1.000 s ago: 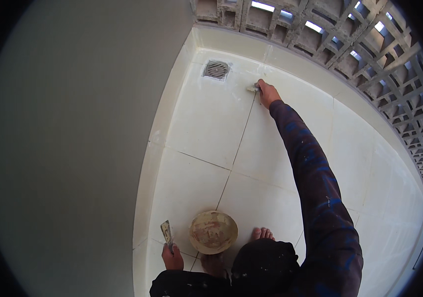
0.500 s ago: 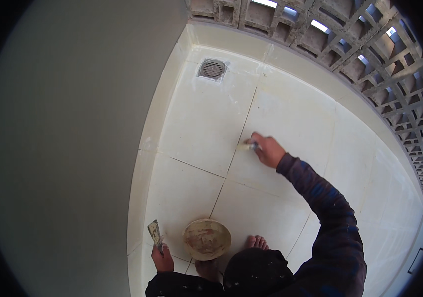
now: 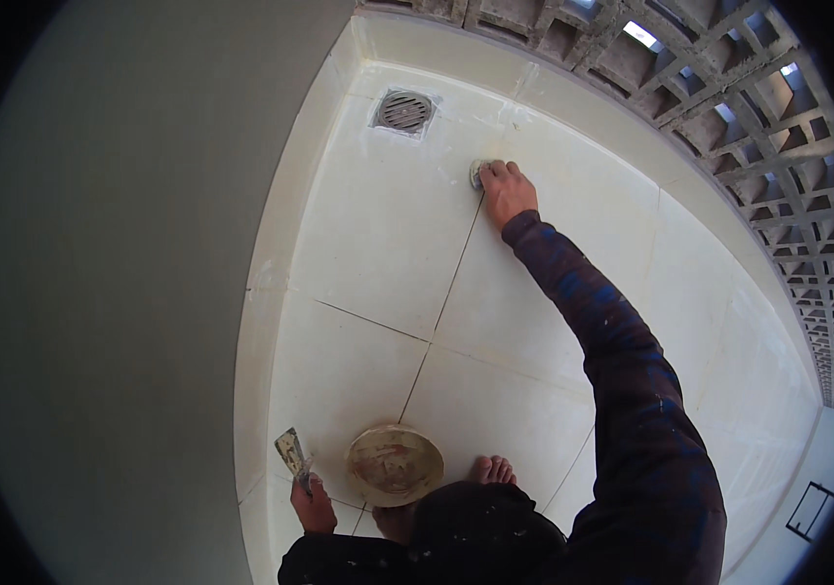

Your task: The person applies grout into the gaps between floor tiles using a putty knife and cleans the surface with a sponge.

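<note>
My right hand (image 3: 510, 193) reaches across the white tiled floor (image 3: 368, 234), fingers closed around a small pale-edged tool (image 3: 477, 175) at the top of a dark joint between tiles, just below and right of a square metal drain grate (image 3: 404, 114). My left hand (image 3: 311, 507) is low at the left, closed around a putty knife (image 3: 289, 450) smeared with pale material, its blade pointing up. Beside it sits a round bowl (image 3: 395, 462) coated inside with brownish residue, at my bare feet. The right tool is partly hidden by my fingers.
A plain grey wall (image 3: 124, 292) with a tiled skirting (image 3: 256, 361) runs along the left. A perforated concrete block screen (image 3: 710, 88) borders the far side, above a tiled ledge. At the lower right is a pale surface with a black rectangular frame (image 3: 807, 509).
My right hand came back toward me along the joint half a second ago and is now out near the drain again. My left hand still holds the knife. The view has shifted slightly.
</note>
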A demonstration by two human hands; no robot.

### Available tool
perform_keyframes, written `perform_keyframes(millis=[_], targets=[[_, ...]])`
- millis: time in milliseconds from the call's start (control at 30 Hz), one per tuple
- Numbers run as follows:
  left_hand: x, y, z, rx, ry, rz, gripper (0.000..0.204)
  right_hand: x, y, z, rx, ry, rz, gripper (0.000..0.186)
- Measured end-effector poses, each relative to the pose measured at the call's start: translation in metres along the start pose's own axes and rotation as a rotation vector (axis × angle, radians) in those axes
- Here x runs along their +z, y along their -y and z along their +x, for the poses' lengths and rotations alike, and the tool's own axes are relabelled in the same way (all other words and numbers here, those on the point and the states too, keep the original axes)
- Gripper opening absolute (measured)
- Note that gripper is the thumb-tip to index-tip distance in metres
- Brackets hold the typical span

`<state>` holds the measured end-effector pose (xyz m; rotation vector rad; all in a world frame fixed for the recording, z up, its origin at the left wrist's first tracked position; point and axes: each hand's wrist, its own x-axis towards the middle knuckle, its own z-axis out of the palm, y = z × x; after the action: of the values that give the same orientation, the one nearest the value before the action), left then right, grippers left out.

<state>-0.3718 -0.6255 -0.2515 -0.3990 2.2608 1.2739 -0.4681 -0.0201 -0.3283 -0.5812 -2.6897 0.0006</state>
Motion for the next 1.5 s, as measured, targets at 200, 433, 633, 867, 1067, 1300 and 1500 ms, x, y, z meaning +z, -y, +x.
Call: perform_keyframes(millis=[200, 433, 633, 867, 1067, 1300, 1500], targets=[[-0.006, 0.009, 0.006, 0.036, 0.012, -0.064, 0.034, -0.062, 0.1, -0.127, -0.194, 0.193, 0.057, 0.014], [-0.001, -0.061, -0.017, 0.169, 0.227, -0.105, 0.039, -0.129, 0.082, -0.156, 0.674, 0.554, 1.59, 0.018], [0.028, -0.183, -0.031, 0.637, 0.377, -0.171, 0.039, -0.235, 0.163, -0.164, 0.805, 0.332, 2.332, 0.029], [0.035, -0.272, -0.097, 0.877, 0.387, -0.09, 0.05, -0.309, 0.204, -0.165, 0.611, 0.263, 2.37, 0.03], [0.037, -0.265, -0.116, 0.978, 0.279, -0.007, 0.052, -0.333, 0.214, -0.172, 0.542, 0.154, 2.221, 0.032], [0.037, -0.262, -0.131, 0.871, 0.244, -0.188, 0.046, -0.347, 0.226, -0.181, 0.383, 0.076, 1.96, 0.033], [0.035, -0.254, -0.133, 0.799, 0.324, -0.234, 0.044, -0.343, 0.227, -0.189, 0.384, 0.058, 1.961, 0.033]])
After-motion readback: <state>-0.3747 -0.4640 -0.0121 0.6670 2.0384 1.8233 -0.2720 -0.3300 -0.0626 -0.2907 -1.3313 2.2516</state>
